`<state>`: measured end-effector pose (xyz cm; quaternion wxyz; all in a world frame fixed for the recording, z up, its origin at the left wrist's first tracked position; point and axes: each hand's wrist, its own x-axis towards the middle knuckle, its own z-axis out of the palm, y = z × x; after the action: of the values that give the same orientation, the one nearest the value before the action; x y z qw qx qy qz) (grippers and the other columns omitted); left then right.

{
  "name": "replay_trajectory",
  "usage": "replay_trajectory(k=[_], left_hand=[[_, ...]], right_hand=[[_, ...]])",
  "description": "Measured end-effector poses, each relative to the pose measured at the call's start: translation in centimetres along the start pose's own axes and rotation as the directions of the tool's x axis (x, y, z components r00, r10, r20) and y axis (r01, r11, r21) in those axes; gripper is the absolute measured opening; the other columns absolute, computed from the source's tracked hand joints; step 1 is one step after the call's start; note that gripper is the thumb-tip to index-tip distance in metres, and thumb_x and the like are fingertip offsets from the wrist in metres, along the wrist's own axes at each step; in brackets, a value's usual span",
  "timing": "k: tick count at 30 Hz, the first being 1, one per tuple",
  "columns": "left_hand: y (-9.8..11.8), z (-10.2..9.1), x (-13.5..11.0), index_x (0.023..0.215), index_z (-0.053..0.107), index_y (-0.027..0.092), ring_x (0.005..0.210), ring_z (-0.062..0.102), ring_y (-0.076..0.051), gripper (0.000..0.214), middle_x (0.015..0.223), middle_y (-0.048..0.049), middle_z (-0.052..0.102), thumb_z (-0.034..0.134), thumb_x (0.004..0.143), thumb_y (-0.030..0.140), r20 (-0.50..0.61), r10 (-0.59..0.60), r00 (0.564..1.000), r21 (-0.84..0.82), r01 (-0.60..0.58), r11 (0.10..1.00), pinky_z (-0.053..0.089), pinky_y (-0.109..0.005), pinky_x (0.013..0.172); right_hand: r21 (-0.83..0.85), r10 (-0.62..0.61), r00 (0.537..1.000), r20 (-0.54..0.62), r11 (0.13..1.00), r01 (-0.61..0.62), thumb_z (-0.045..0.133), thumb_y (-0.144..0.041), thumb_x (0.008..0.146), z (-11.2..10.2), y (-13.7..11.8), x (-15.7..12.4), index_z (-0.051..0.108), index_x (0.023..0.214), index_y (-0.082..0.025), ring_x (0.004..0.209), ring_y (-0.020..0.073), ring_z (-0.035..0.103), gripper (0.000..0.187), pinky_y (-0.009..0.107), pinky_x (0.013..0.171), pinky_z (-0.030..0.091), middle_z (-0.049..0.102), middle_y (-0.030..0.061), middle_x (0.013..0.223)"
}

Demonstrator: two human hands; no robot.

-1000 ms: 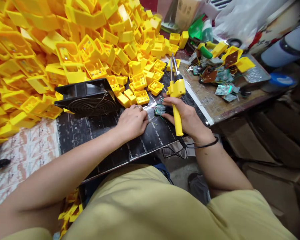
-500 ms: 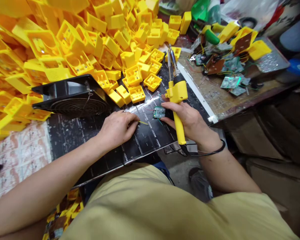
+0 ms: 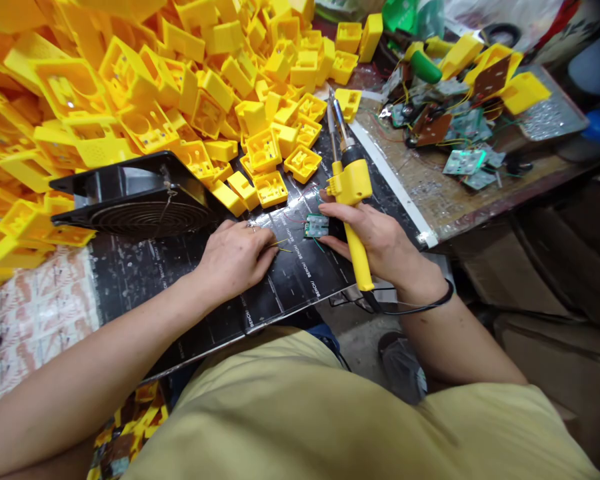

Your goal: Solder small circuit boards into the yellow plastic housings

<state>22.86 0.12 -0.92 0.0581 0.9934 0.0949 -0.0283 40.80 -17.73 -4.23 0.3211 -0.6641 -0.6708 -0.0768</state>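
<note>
Yellow soldering iron is gripped in right hand, tip aimed at 12 o'clock; circuit board, near view centre, is held between same hand's fingertips. Thin wires are pinched by left hand at board's 8 o'clock. Axial fan is seen at 9.

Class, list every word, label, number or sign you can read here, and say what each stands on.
"BENCH", repeated, each followed by a slanted stroke: black work surface.
Patterned sheet: print too blurred to read.
Circuit board near the soldering iron: any markings too small to read.
</note>
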Motion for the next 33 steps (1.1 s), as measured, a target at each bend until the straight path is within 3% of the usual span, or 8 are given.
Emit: replay_trajectory(k=[8,14,21,33], left_hand=[[1.0,-1.5,1.5,0.083,0.065,0.016,0.064,0.057,-0.012,0.018,0.077,-0.0017,0.068,0.055,0.086,0.029,-0.078,-0.125,0.989,-0.39,0.085,0.917,0.039,-0.022,0.061],[1.4,-1.7,2.8,0.085,0.069,0.015,0.073,0.062,-0.018,0.022,0.082,-0.0055,0.071,0.054,0.086,0.031,-0.046,-0.154,0.987,-0.326,0.131,0.936,0.043,-0.028,0.068],[0.8,-1.4,2.4,0.08,0.067,0.015,0.065,0.059,-0.015,0.021,0.074,-0.0035,0.069,0.052,0.085,0.029,-0.052,-0.168,0.984,-0.314,0.144,0.938,0.041,-0.026,0.063],[1.2,-1.5,2.9,0.086,0.069,0.017,0.07,0.059,-0.017,0.025,0.079,-0.0048,0.069,0.05,0.086,0.033,-0.039,-0.169,0.985,-0.238,0.155,0.959,0.039,-0.028,0.065]], right_hand=[[0.018,0.02,1.0,-0.011,1.0,-0.02,0.062,-0.024,0.091,0.3,-0.3,-0.2,0.042,0.138,-0.024,0.108,0.025,0.066,0.051,0.039,0.09,0.058,0.066,0.0101,0.118],[0.019,0.055,0.998,-0.021,0.998,-0.055,0.061,-0.028,0.092,0.7,-0.7,-0.2,0.042,0.139,-0.024,0.108,0.024,0.066,0.05,0.038,0.092,0.058,0.066,0.0093,0.119],[0.029,0.059,0.997,-0.039,0.998,-0.058,0.062,-0.029,0.092,0.9,-0.7,-0.4,0.042,0.137,-0.022,0.11,0.0249,0.065,0.05,0.04,0.094,0.057,0.065,0.0112,0.12],[0.004,0.018,0.998,-0.061,1.0,-0.017,0.063,-0.029,0.091,0.6,-0.6,-0.2,0.042,0.138,-0.025,0.113,0.0229,0.063,0.051,0.04,0.099,0.054,0.065,0.0086,0.121]])
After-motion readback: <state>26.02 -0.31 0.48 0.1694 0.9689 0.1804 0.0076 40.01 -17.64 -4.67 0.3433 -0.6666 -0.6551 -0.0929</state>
